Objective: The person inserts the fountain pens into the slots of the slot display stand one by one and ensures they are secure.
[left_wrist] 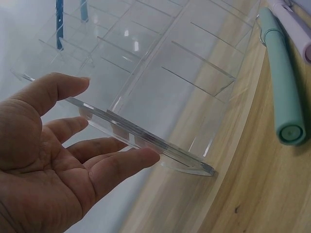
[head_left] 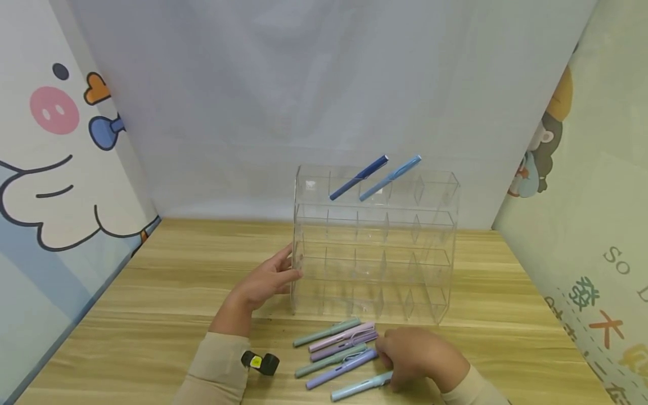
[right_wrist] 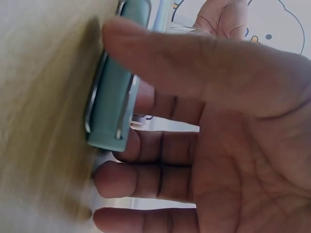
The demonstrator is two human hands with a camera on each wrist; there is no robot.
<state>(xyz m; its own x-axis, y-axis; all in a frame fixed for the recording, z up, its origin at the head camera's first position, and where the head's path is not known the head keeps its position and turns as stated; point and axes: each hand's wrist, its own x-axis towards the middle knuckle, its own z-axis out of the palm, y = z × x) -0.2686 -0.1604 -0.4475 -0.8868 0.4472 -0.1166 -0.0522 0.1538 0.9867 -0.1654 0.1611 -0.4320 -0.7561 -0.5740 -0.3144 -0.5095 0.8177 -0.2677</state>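
A clear acrylic pen rack point(head_left: 372, 208) with several tiers of compartments stands on the table. At its left side panel, my left hand point(head_left: 268, 281) holds the edge, thumb toward the front and fingers spread along the outside, as the left wrist view shows. My right hand point(head_left: 417, 357) pinches the cap end of a light blue pen point(head_left: 359, 387) lying low on the table; this cap point(right_wrist: 114, 97) looks teal in the right wrist view. Between the hands lie green pens point(head_left: 329, 332), a pink pen point(head_left: 339, 337), and purple pens point(head_left: 340, 371). A dark blue pen point(head_left: 358, 178) and a blue pen point(head_left: 390, 178) lean in the top tier.
The wooden table point(head_left: 152, 292) meets a pale curtain point(head_left: 243, 112) behind the rack. Cartoon-printed walls point(head_left: 50, 185) stand at both sides. A black strap device point(head_left: 260, 362) with a yellow label sits by my left sleeve point(head_left: 217, 365).
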